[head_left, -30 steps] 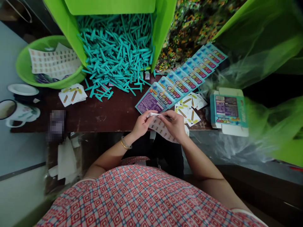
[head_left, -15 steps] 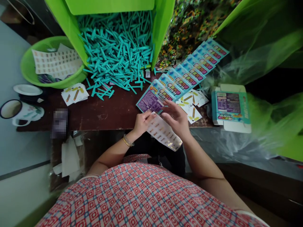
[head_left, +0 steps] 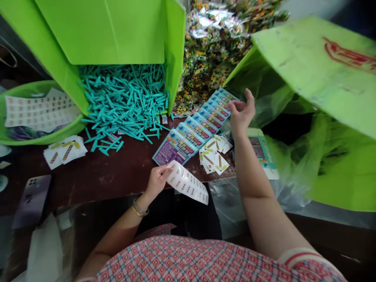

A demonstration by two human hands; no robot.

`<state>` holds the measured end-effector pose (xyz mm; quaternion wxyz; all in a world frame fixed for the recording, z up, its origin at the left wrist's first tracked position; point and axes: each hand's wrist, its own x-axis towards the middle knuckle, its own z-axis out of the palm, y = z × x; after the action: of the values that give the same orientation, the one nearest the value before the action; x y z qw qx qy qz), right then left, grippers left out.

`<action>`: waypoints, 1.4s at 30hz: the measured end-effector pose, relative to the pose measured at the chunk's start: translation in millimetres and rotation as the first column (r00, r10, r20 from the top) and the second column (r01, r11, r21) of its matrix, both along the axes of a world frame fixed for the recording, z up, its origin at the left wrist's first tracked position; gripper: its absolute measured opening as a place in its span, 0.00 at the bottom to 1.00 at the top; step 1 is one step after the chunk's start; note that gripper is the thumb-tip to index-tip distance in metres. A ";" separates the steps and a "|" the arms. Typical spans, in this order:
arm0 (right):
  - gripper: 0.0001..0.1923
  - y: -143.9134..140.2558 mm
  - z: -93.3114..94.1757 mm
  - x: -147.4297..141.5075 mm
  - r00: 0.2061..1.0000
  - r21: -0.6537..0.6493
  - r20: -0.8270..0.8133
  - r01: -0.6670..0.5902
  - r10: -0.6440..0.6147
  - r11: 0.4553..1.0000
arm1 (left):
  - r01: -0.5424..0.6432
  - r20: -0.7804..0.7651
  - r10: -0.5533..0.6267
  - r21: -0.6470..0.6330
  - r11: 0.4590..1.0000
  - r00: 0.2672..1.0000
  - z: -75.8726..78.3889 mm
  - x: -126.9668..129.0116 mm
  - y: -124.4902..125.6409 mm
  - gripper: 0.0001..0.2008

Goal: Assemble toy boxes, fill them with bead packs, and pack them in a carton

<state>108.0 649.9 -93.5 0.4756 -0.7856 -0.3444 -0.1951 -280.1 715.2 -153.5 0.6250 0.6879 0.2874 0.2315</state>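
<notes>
My left hand [head_left: 157, 181] pinches the corner of a white sticker sheet [head_left: 188, 183] over the table's near edge. My right hand [head_left: 242, 111] is stretched out to the far end of an overlapping row of blue printed cards [head_left: 199, 127]. Its thumb and fingers curl together just above the last card; whether anything is between them is too small to see. The row's nearest card is purple [head_left: 168, 153]. Small white cards with yellow prints [head_left: 214, 156] lie beside the row, under my right forearm.
A green box [head_left: 102, 31] spills several teal plastic pieces [head_left: 126, 105] onto the dark table [head_left: 117, 172]. At the left are a green basin [head_left: 44, 137] with sticker sheets, a card stack [head_left: 66, 150] and a phone [head_left: 32, 199]. A teal carton [head_left: 263, 152] and green bags [head_left: 317, 70] lie at the right.
My right hand left the sticker sheet and reached out to the far end of the card row. My left hand kept the sheet. My head tilted up.
</notes>
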 end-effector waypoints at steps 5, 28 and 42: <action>0.39 30.5 -22.1 106.0 0.992 -0.110 -0.109 0.056 -0.068 0.992 | -0.046 -0.078 0.043 -0.039 0.998 0.996 -13.5 -9.8 12.3 0.27; 0.30 36.9 -0.4 115.8 0.936 -0.277 -0.114 0.292 -0.333 0.915 | -0.211 -0.042 0.211 0.000 0.977 0.977 -26.0 -25.5 44.1 0.30; 0.28 -136.9 -74.8 -211.6 0.469 0.079 -0.809 -0.511 0.355 0.856 | -0.280 0.063 0.274 0.119 0.952 0.960 -20.3 -53.5 29.5 0.31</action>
<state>-103.5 513.1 -168.3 0.5409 -0.7114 -0.2968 0.3365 -333.7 744.8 -173.8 0.5476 0.6736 0.3515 0.3505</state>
